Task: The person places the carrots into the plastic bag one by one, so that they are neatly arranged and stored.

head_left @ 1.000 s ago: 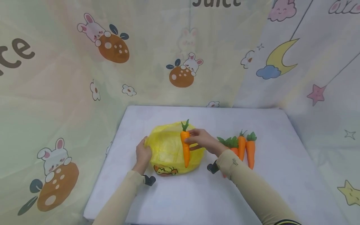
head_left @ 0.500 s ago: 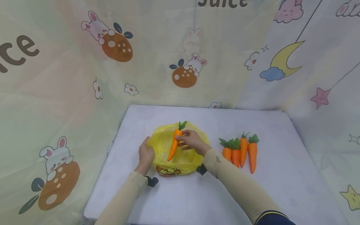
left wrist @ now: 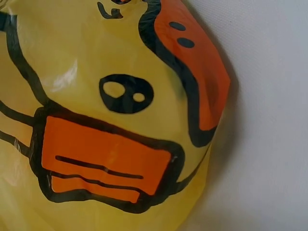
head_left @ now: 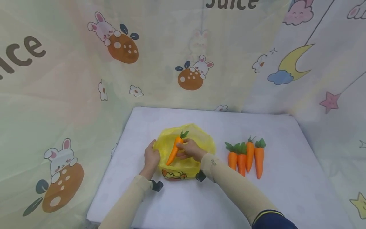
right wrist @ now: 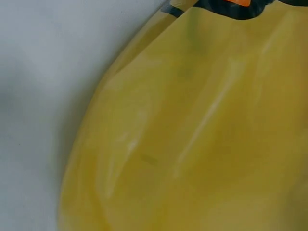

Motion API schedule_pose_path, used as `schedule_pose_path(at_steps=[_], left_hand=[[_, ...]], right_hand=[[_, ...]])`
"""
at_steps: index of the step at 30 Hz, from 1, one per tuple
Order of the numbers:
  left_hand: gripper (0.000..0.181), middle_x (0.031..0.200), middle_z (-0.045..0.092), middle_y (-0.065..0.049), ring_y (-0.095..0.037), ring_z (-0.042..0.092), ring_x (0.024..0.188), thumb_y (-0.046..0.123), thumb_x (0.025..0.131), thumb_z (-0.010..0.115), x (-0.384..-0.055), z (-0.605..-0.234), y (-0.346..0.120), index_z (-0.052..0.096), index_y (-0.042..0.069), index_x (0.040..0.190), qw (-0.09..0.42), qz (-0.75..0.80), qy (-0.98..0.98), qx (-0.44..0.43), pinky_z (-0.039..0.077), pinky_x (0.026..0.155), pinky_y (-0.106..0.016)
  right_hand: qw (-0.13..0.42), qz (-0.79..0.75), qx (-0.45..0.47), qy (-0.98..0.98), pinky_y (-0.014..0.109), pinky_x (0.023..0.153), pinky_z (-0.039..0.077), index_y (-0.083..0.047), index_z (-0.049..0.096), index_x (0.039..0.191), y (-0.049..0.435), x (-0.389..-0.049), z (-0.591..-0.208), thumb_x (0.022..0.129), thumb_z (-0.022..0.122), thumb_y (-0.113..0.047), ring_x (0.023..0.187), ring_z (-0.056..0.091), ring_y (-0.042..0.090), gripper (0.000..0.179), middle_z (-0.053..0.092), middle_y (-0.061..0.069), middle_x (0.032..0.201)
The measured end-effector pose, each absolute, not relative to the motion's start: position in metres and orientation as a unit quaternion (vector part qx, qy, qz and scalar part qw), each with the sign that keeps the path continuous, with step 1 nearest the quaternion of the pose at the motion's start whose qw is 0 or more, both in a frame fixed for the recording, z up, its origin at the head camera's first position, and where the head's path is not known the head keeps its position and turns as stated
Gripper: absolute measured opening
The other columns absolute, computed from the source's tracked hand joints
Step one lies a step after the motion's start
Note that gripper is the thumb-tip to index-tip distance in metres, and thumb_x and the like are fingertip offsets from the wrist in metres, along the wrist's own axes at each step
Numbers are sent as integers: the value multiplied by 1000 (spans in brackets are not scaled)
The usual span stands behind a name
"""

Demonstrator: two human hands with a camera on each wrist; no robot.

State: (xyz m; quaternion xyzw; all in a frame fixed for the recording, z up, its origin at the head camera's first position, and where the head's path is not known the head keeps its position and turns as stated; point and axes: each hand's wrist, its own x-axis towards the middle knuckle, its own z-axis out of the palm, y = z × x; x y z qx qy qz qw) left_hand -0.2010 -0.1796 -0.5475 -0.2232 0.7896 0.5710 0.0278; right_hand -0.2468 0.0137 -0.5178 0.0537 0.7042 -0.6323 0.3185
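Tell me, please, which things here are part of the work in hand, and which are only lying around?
In use:
right hand holding a carrot
left hand gripping the yellow bag

Lying about:
four carrots on the white table
cartoon curtains behind

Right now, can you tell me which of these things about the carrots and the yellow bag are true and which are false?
1. The right hand holds a carrot over the yellow bag. True.
2. The left hand rests flat on the table, far from the bag. False: it grips the bag's left edge.
3. Four carrots lie on the white table, to the right of the bag. True.
4. The bag is plain yellow with no picture. False: the left wrist view shows a cartoon face with an orange beak.
5. The held carrot's green top points toward the person. False: it points away, up toward the curtain.
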Motion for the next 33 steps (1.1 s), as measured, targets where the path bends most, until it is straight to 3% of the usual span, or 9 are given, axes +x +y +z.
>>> schedule_pose_path(at_steps=[10, 16, 25, 33], left_hand=[[59, 162, 33, -12, -30, 32, 147, 1, 99, 39, -199, -549, -170, 33, 7, 158, 34, 571, 788, -227, 25, 121, -49], [59, 162, 34, -11, -29, 34, 146, 1, 100, 40, -199, -550, -169, 33, 7, 158, 34, 566, 792, -227, 27, 120, -48], [59, 162, 33, -11, -29, 35, 145, 1, 100, 40, -202, -547, -172, 32, 7, 158, 40, 563, 793, -230, 28, 120, -48], [59, 162, 32, -13, -30, 33, 146, 0, 99, 40, -202, -548, -175, 31, 4, 158, 40, 567, 790, -229, 27, 120, -49]], right_hand=[[333, -628, 65, 701, 49, 87, 59, 9, 26, 150, 7, -245, -523, 104, 57, -19, 98, 71, 40, 62, 62, 25, 120], [340, -639, 56, 688, 49, 87, 59, 9, 23, 154, 4, -244, -528, 104, 57, -17, 108, 67, 41, 66, 56, 30, 133], [355, -598, -15, 719, 52, 100, 52, 9, 38, 150, -1, -245, -531, 104, 54, -19, 126, 56, 42, 55, 51, 25, 144], [352, -565, -56, 744, 54, 105, 48, 7, 38, 151, 3, -242, -533, 104, 56, -21, 130, 51, 43, 58, 44, 25, 151]])
